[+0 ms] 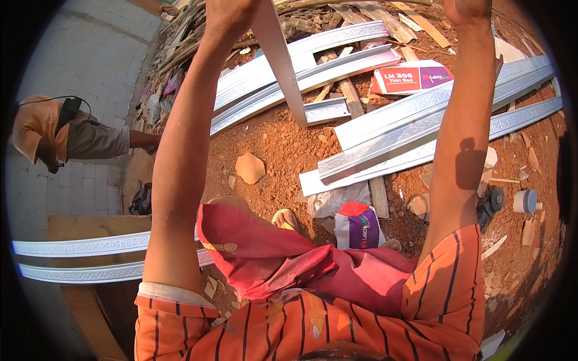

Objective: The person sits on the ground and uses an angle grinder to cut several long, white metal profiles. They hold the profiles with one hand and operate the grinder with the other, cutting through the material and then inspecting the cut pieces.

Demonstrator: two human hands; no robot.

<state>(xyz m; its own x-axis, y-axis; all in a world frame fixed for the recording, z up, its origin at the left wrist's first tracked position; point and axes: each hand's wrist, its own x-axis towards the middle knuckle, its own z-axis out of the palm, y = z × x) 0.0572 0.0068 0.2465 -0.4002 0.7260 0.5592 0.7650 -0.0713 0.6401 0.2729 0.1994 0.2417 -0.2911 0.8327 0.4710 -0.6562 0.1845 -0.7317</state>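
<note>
Both of my arms reach up to the top edge. My left hand (232, 11) is mostly cut off there, with its fingers out of sight. Right beside it a long, flat, greyish strip (278, 60) slants down toward the metal lengths; whether the hand grips it is hidden. Only the wrist end of my right hand (468, 11) shows, its fingers beyond the edge. Below the hands lie long silvery embossed metal profiles (391, 123), with a short cut piece (327, 111) near the strip's lower end.
Red and white bags (411, 77) lie among the profiles. Another bag (359, 227) stands by my knees. A power tool (490, 207) rests at right on reddish soil. Two more profiles (84, 246) extend left. A person in orange (42, 129) bends by the grey block wall.
</note>
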